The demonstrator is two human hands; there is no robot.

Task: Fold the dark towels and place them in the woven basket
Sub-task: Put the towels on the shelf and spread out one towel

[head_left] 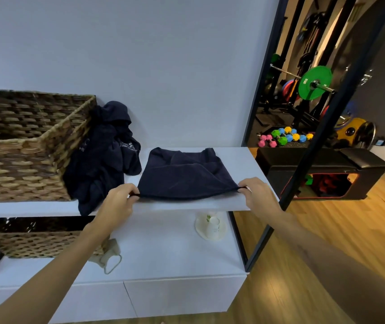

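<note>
A dark navy towel [182,176] lies on the white shelf [240,160], folded over once with its near edge stretched taut. My left hand [121,202] pinches the near left corner and my right hand [257,195] pinches the near right corner. A heap of unfolded dark towels [107,155] with pale lettering leans against the wall and spills over the shelf's front edge. The large woven basket [23,164] stands at the left of the shelf, touching that heap; its inside is mostly hidden from here.
On the lower white surface [163,249] sit a smaller woven basket [35,239], a pale cloth item with a loop [109,260] and a white cup on a plate [212,226]. A black metal frame post [315,141] rises at right. Gym weights and a black bench lie beyond.
</note>
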